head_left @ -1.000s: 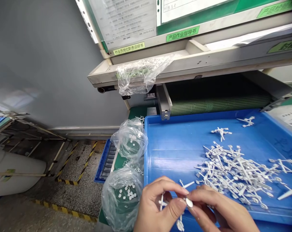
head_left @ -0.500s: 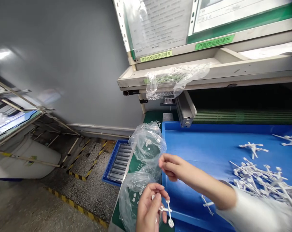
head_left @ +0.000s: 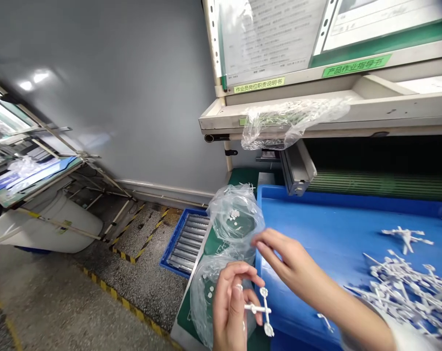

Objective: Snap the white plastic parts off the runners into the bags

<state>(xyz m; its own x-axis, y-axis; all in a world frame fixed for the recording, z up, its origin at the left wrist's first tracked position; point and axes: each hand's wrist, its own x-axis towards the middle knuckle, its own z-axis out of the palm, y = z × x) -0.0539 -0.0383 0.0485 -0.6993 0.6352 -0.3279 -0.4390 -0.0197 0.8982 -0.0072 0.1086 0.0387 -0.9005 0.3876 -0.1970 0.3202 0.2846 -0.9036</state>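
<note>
My left hand (head_left: pixel 233 304) is low in the middle of the view, its fingers closed round a white branched plastic piece (head_left: pixel 259 309) that sticks out to the right. Above and to the right of it, my right hand (head_left: pixel 279 251) hangs over the left rim of the blue tray (head_left: pixel 316 219), thumb and forefinger apart, nothing visible between them. A pile of similar white pieces (head_left: pixel 407 287) lies at the tray's right. Clear plastic bags (head_left: pixel 239 195) with small white round parts (head_left: pixel 234 214) lie on the green surface left of the tray.
A shelf (head_left: pixel 389 114) with a crumpled clear bag (head_left: pixel 294 117) runs above the tray, and a metal channel (head_left: pixel 297 168) juts out below it. On the floor at left is a blue crate (head_left: pixel 187 241) of grey rollers. Another bench (head_left: pixel 41 180) stands far left.
The view has shifted, so the surroundings sit further right. My right hand's thumb and forefinger have parted. The white piece in my left hand has turned more upright.
</note>
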